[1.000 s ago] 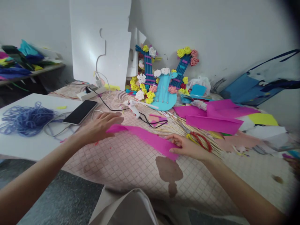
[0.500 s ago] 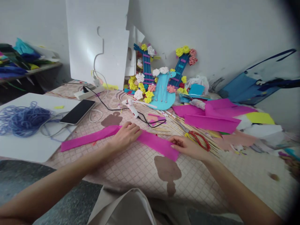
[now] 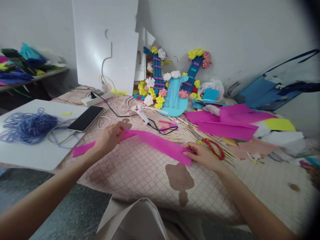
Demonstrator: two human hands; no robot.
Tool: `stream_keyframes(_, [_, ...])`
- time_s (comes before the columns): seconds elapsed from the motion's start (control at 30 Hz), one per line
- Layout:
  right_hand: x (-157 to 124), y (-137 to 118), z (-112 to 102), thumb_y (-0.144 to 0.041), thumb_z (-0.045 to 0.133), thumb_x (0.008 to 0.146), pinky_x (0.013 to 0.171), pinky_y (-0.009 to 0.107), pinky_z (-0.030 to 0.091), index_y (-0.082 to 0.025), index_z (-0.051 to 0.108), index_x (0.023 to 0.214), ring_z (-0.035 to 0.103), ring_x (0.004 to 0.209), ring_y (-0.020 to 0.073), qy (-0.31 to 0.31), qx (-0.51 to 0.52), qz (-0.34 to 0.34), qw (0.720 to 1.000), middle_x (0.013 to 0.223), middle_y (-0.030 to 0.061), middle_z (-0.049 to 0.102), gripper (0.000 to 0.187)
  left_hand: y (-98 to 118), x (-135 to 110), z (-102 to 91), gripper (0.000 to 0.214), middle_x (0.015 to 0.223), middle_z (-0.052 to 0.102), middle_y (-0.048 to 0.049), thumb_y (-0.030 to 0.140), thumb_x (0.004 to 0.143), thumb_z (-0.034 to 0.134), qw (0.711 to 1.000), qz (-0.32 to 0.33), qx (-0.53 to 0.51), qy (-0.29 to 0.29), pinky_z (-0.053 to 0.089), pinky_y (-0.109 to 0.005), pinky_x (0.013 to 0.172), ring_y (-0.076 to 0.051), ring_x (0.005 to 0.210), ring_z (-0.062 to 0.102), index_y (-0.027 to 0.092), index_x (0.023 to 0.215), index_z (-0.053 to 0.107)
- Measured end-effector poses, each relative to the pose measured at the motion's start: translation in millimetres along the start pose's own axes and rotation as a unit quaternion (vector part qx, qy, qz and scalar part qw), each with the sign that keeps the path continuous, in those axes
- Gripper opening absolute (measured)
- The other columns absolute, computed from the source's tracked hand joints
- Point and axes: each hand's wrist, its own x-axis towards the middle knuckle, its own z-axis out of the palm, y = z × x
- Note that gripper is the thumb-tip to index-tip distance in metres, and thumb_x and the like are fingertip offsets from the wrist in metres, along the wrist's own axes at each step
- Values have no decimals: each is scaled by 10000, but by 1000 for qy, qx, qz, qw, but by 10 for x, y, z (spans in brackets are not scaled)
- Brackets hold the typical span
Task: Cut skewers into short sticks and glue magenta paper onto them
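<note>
A long magenta paper strip point(image 3: 160, 145) lies across the patterned table cover point(image 3: 140, 173). My left hand point(image 3: 108, 138) rests on the strip's left part, fingers curled and pressing it down; the strip's left end point(image 3: 82, 149) pokes out beyond the hand. My right hand point(image 3: 203, 156) pinches the strip's right end between thumb and fingers. Red-handled scissors point(image 3: 212, 148) lie just right of my right hand on a bundle of thin wooden sticks point(image 3: 190, 131).
A phone point(image 3: 85, 118) and a tangle of blue-purple cord point(image 3: 28, 125) lie on a white board point(image 3: 37, 153) at left. A glue gun point(image 3: 141, 113) with black cable, blue paper guitars point(image 3: 172, 96) with paper flowers, and magenta sheets point(image 3: 225, 125) stand beyond.
My left hand slid leftward along the strip from its middle. The strip's left part has bunched in, so less of it shows beyond the hand. My right hand stays on the right end.
</note>
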Motion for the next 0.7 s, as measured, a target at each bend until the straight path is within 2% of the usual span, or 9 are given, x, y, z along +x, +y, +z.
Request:
stream_keyframes(0.07, [4,-1,22,-391,577,825,555,261,393,-187,547,775,489,602,132,14,0,14,1000,681,-18,520,212,18,-40,-11,102,879,694,-47,275,871,485,993,-30,-114,13,490,-271,618,-169,695,671,187,919,505])
stream_keyframes(0.13, [2,9,47,-410,561,834,508,249,372,-191,519,789,459,546,116,30,20,31,999,635,-41,466,227,23,-83,-16,95,1019,691,-77,268,866,489,986,-8,-156,59,522,-299,697,-182,827,682,187,916,489])
stream_keyframes(0.2, [-5,24,68,-429,546,840,479,237,354,-194,498,831,433,508,102,40,53,40,997,613,-60,428,240,-1,-123,-25,64,1171,644,-105,238,860,500,987,51,-106,106,512,-354,810,-208,985,646,191,904,495])
stream_keyframes(0.3, [-25,41,77,-449,537,841,451,223,328,-188,494,863,411,475,88,33,78,48,995,597,-71,414,265,-105,-171,-45,40,1257,597,-120,188,863,507,977,151,0,154,466,-419,907,-233,1074,604,191,903,504])
stream_keyframes(0.37, [-36,41,68,-446,537,841,438,219,305,-180,503,858,401,462,83,24,66,50,996,585,-72,414,268,-203,-199,-54,49,1239,611,-117,167,866,504,966,198,36,161,436,-442,953,-237,1091,595,191,908,501])
stream_keyframes(0.43, [-37,37,53,-432,529,846,427,219,282,-179,511,865,379,442,83,13,46,50,998,561,-77,406,255,-298,-235,-57,68,1215,624,-99,158,871,483,965,216,53,142,408,-456,993,-236,1106,585,198,923,502])
stream_keyframes(0.5, [-26,35,38,-408,529,848,427,223,278,-180,528,893,378,434,89,4,11,50,999,547,-77,415,233,-362,-286,-58,137,1201,626,-82,136,879,434,972,191,62,121,414,-441,990,-232,1093,589,203,971,509])
stream_keyframes(0.57, [-5,36,30,-375,541,839,456,231,311,-183,557,915,426,473,105,10,-36,37,999,582,-57,477,207,-378,-347,-65,247,1120,653,-73,103,869,400,982,140,68,111,462,-399,914,-221,1001,624,202,1070,504])
stream_keyframes(0.7, [31,34,33,-318,575,809,611,258,398,-197,607,913,557,693,159,40,-111,-12,993,785,2,628,163,-262,-437,-86,287,1001,669,-75,99,848,422,984,75,95,127,484,-377,789,-225,863,634,183,1107,514])
